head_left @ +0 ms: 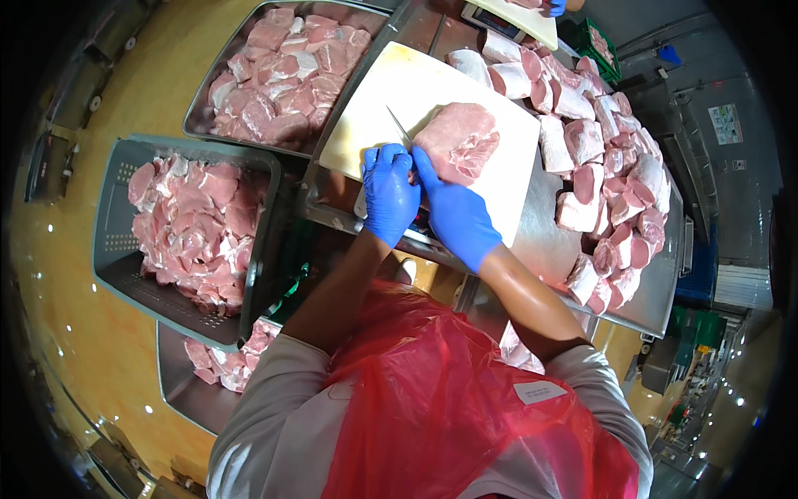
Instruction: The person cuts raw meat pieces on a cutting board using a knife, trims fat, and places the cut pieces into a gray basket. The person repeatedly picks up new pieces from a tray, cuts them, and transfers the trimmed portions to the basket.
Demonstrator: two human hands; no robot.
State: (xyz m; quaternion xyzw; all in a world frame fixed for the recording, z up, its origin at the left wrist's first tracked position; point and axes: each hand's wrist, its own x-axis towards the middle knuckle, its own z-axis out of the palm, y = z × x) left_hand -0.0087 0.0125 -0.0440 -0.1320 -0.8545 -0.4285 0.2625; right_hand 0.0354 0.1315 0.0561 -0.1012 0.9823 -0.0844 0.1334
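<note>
A thick slab of raw pork (462, 141) lies on the white cutting board (366, 108) in front of me. My right hand (459, 209), in a blue glove, is closed around a knife, its index finger stretched along it beside the slab. The thin knife blade (398, 125) points away and to the left over the board; its handle is hidden under the hand. My left hand (389, 195), also in a blue glove, is curled closed right against the slab's near left edge. Whatever its fingers pinch is hidden.
Many pork pieces (586, 140) are heaped on the steel table (540, 241) at right. A metal tub (197, 108) of cut meat stands at far left, with a grey crate (116, 208) of meat nearer. Beneath the crate is another metal tub (179, 378). Another person's gloved hand (556, 7) shows at top.
</note>
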